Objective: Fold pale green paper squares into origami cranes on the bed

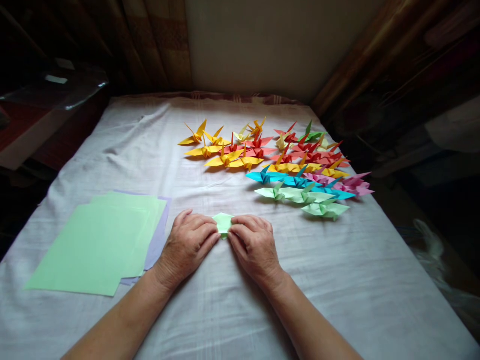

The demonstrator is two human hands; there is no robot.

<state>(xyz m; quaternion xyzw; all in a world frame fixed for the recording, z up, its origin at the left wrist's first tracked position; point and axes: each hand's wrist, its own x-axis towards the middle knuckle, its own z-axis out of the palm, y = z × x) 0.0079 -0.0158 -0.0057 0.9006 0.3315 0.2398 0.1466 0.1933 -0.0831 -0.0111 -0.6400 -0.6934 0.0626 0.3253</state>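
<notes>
A small folded piece of light green paper lies between my two hands on the white cloth, in the middle of the head view. My left hand pinches its left edge, thumb and fingers pressed together. On the opposite edge, my right hand grips it in the same way. The fingertips cover both sides of the paper, so only its middle, top point and bottom tip show. Left of my left hand lie several flat light green sheets, with purple sheets partly beneath them.
Rows of folded paper cranes stand beyond my right hand: yellow cranes, red cranes, blue cranes, pink cranes and light green cranes. The cloth-covered table ends at a wall. A clear plastic bag is at the right.
</notes>
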